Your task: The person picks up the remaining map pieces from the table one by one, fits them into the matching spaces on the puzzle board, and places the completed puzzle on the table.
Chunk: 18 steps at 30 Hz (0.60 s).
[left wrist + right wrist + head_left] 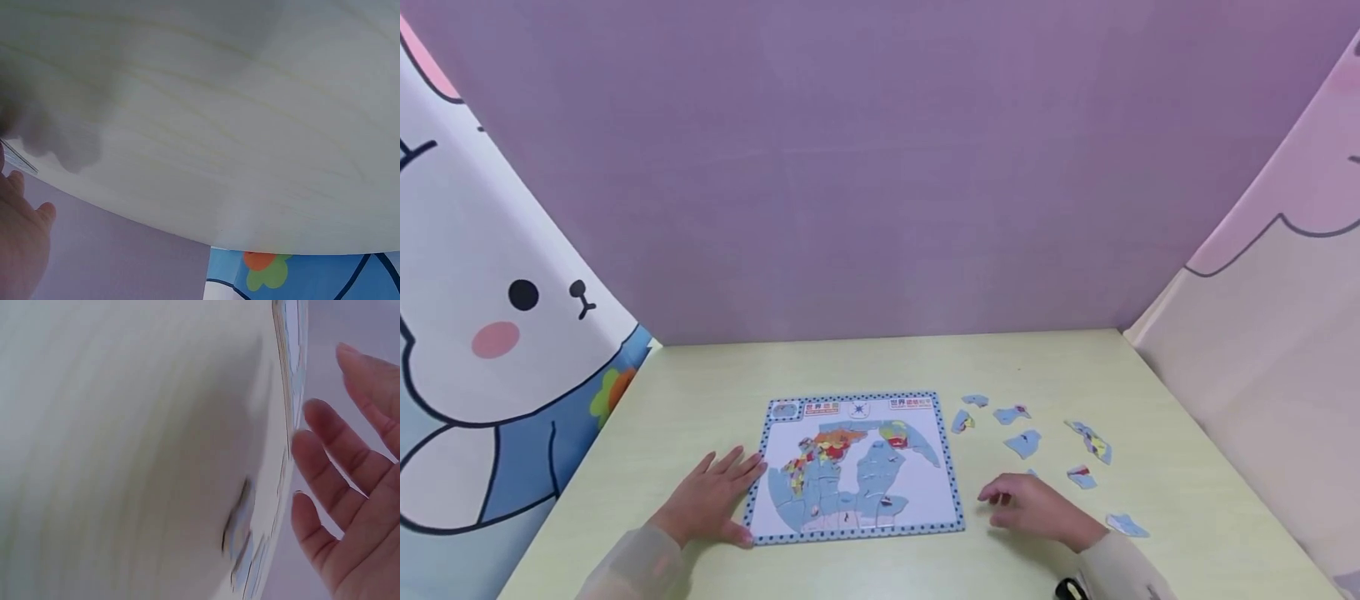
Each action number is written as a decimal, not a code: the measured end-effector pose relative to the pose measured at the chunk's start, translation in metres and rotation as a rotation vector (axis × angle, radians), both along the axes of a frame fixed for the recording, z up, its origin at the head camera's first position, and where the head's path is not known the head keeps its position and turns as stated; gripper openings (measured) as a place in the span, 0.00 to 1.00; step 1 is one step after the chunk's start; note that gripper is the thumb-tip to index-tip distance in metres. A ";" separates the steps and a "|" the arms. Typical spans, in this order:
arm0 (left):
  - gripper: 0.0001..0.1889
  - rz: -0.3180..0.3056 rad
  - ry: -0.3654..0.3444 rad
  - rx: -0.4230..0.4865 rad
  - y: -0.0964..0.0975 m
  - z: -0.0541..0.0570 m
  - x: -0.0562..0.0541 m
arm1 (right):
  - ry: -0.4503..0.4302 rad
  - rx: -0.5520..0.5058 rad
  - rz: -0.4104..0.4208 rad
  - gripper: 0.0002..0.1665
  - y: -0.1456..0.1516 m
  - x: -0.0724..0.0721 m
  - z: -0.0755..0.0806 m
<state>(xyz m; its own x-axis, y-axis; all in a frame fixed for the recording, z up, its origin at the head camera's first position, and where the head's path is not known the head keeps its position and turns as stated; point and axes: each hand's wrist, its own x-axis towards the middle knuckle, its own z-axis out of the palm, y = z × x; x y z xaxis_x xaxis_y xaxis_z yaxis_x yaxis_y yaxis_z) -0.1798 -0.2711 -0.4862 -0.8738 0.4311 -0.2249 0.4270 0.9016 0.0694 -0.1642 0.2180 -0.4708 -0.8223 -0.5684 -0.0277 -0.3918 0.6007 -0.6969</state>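
Note:
A world map jigsaw puzzle board [925,493] with a blue dotted border lies on the table. Light blue and multicoloured pieces [880,467] fill part of its white inside. My left hand [711,497] rests at the board's left edge, fingers spread, with fingertips and thumb touching the border. To the right of the board my right hand [1036,507] is held over the table, its fingers loosely bent and nothing in them; the right wrist view shows the same bare fingers [328,478]. Nearest to it, one puzzle piece [1032,472] is mostly hidden behind the hand.
Several loose puzzle pieces [1023,443] lie scattered right of the board, one piece [1127,525] close to the right forearm. A purple panel [880,183] stands behind the table [700,375]. Printed cloths hang left and right. A dark band [1070,588] shows at the right wrist.

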 end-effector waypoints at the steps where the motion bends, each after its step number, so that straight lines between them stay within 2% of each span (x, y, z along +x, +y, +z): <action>1: 0.58 -0.003 -0.002 0.003 0.000 0.001 0.000 | -0.007 -0.003 -0.002 0.15 0.004 0.001 0.000; 11: 0.58 -0.011 -0.012 0.008 -0.001 0.002 0.000 | -0.048 -0.073 -0.048 0.16 0.038 0.004 0.004; 18: 0.59 -0.010 0.005 0.004 -0.002 0.000 -0.001 | -0.029 -0.111 -0.027 0.17 0.066 0.006 0.007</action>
